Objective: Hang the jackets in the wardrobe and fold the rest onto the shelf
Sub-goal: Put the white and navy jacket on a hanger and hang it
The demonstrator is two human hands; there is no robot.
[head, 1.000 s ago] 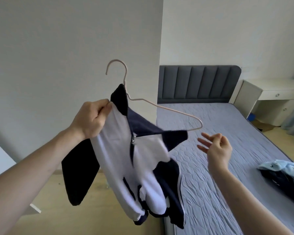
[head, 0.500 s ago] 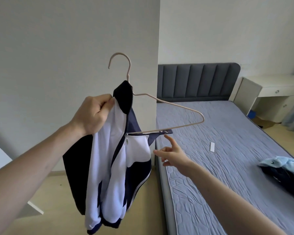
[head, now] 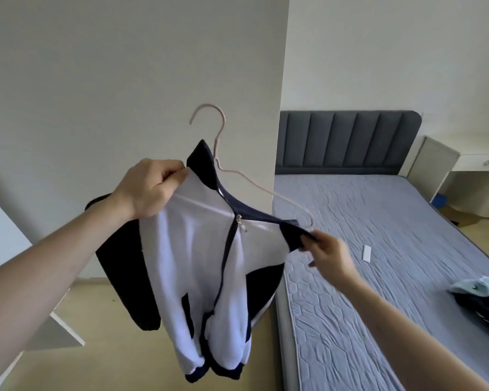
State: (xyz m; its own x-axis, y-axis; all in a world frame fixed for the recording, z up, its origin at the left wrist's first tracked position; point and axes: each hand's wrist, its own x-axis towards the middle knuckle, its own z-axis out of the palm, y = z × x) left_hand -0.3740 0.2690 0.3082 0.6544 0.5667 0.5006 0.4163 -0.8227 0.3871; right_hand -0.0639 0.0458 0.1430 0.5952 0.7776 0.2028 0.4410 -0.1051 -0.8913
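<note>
A white and navy zip jacket [head: 198, 249] hangs in the air in front of me on a thin pink hanger [head: 219, 145], whose hook points up and left. My left hand [head: 148, 190] grips the jacket's left shoulder where the hanger's left arm is hidden under the cloth. My right hand [head: 329, 253] pinches the navy right shoulder at the hanger's right end [head: 308, 218], pulling the cloth out along the wire. The jacket's left sleeve hangs dark behind my left forearm.
A grey bed [head: 378, 249] with a padded headboard [head: 345, 142] fills the right. More clothes [head: 480, 297] lie at its right edge, and a small white object [head: 366, 253] lies on the mattress. A white desk [head: 463, 170] stands beyond. A pale wall panel [head: 124, 80] is straight ahead.
My right hand moved up from below the hanger and took hold of the jacket's right shoulder, stretching it toward the hanger's right end. The jacket now spreads wider across the hanger.
</note>
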